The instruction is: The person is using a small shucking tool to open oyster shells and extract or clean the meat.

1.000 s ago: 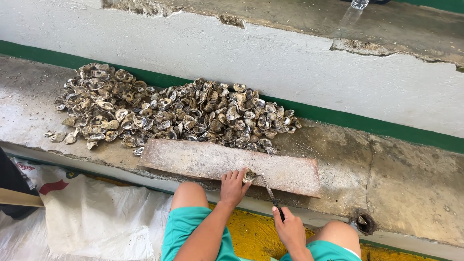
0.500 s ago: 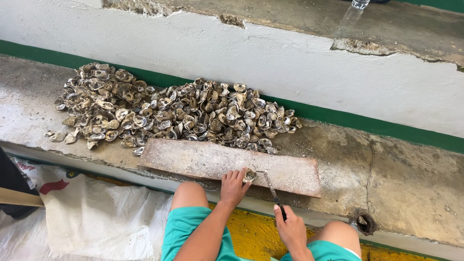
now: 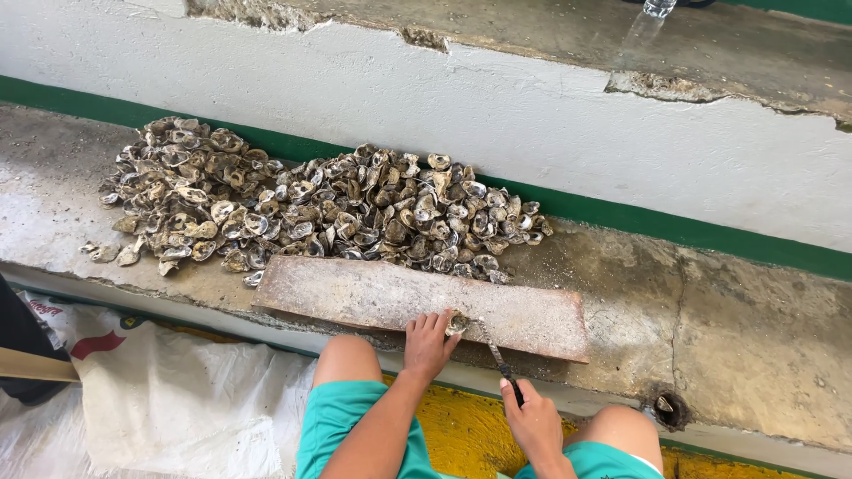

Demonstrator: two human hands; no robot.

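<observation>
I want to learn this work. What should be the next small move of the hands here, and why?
Probably a small push and twist of the knife. Its tip already meets the oyster, which the left hand pins on the board, while the right hand grips the handle. Whether the shell has opened is too small to tell.

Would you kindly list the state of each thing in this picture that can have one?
Left hand: pressed on an oyster, pinning it to the board.
Right hand: closed round a knife handle.
Oyster: lying on the board, knife tip at its edge.
Knife: held, tilted toward the oyster.
Board: flat on the concrete ledge.
Shell heap: piled loose behind the board.
White sack: crumpled, lying below the ledge.
</observation>
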